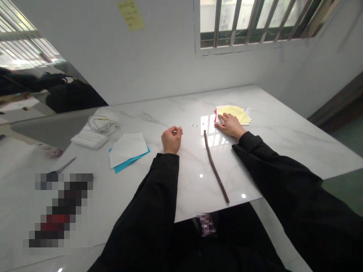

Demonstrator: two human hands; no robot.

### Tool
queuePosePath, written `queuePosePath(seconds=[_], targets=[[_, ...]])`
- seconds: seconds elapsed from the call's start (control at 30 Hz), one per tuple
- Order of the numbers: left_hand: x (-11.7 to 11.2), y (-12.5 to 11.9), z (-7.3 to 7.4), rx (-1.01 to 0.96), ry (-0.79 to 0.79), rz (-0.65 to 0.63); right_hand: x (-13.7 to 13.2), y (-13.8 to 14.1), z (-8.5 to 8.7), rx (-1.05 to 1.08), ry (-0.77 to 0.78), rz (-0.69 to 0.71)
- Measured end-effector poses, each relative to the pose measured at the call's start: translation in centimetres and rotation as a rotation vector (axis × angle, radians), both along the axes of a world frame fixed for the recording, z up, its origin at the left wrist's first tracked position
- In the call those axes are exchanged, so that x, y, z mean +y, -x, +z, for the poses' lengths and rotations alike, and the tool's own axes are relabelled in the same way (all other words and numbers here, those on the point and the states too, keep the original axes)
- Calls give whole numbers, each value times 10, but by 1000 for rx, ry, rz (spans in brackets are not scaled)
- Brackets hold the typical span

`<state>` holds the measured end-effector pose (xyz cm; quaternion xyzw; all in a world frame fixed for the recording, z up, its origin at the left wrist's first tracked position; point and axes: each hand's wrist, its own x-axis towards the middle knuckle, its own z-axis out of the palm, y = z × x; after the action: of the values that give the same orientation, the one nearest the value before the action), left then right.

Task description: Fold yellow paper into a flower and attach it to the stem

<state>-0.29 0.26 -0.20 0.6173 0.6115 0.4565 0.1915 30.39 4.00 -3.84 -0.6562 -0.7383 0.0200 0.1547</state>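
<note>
The desk (283, 147) has a glossy, polished top of white marble-look stone with faint grey veins. Near the middle lies a stick (214, 166), brown, matt and slightly rough, apparently wood. At far right, the yellow paper (235, 114) looks smooth and matt. So do the white paper (128, 149) and blue paper (133, 163) at left. The tiny beads (195, 124) shine like metal. The sleeves (147, 211) are matt black cloth, and the wall (147, 64) is matt white.
</note>
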Motion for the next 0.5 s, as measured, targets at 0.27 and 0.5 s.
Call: queuePosePath(seconds=[0.27,0.5], targets=[[0,0,-3,-18,-34,-11,4,-6,3,84,-87,-44],[-2,1,1,-3,13,-1,2,-7,7,163,-88,-72]])
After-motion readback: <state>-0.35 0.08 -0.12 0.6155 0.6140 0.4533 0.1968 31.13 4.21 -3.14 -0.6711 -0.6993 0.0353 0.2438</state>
